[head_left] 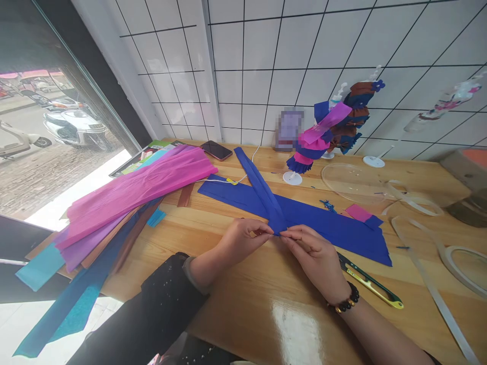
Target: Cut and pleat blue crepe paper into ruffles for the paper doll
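A long folded strip of blue crepe paper (258, 182) runs away from me across the table, and its near end is between my hands. My left hand (243, 237) pinches the left corner of that end with thumb and forefinger. At the right corner, my right hand (314, 253) grips the same edge between its fingertips. Beneath the strip lies a wider flat sheet of blue crepe paper (327, 225). Close to my right wrist rests a tool with black and yellow handles (371, 281), its front part hidden by my hand.
Pink crepe sheets (144, 187) top a layered pile at left, overhanging the edge. Behind are a phone (216, 150) and ruffled paper figures on stands (317, 134). A clear round plate (353, 182), paper scraps (363, 215) and a white tape roll (466, 268) lie right.
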Demonstrator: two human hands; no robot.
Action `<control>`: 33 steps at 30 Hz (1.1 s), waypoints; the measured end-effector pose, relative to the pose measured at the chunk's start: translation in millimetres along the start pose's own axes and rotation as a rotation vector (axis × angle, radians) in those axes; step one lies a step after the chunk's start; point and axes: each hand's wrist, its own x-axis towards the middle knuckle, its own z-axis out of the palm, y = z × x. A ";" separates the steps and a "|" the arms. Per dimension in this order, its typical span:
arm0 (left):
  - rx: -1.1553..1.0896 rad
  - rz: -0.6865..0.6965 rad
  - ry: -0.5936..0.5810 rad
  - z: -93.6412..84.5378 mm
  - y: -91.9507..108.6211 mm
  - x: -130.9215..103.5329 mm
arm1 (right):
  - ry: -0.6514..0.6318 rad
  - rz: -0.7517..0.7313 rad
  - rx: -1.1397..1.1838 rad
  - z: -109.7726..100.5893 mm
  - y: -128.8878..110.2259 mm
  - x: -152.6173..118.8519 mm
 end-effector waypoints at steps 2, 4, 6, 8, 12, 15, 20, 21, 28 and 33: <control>-0.041 -0.022 -0.023 1.1 -1.0 0.0 | 0.000 0.001 0.004 0.3 -0.6 -0.1; -0.084 -0.037 -0.049 2.5 -2.1 0.0 | 0.000 -0.002 0.008 0.9 -1.4 -0.4; -0.115 -0.046 -0.073 3.5 -3.2 0.1 | 0.003 -0.002 0.009 1.6 -2.0 -0.7; -0.127 -0.051 -0.074 3.8 -4.1 -0.1 | 0.017 0.009 0.004 2.1 -2.2 -0.9; -0.098 -0.042 -0.055 2.5 -3.5 -0.5 | 0.037 0.040 -0.001 1.9 -2.1 -0.9; -0.085 -0.032 -0.047 1.3 -1.5 -0.2 | 0.036 0.051 0.008 1.1 -2.7 -0.7; -0.092 -0.064 -0.018 0.3 0.2 0.8 | 0.046 0.112 0.004 0.8 -4.1 -0.8; -0.097 -0.071 -0.014 0.2 0.2 0.9 | 0.047 0.127 0.010 1.1 -4.0 -1.1; -0.119 -0.094 -0.003 0.6 -0.4 0.7 | 0.025 0.254 0.126 3.2 -4.0 -1.1; -0.181 -0.106 -0.004 0.6 -1.1 0.9 | 0.070 0.295 0.196 2.4 -5.1 1.7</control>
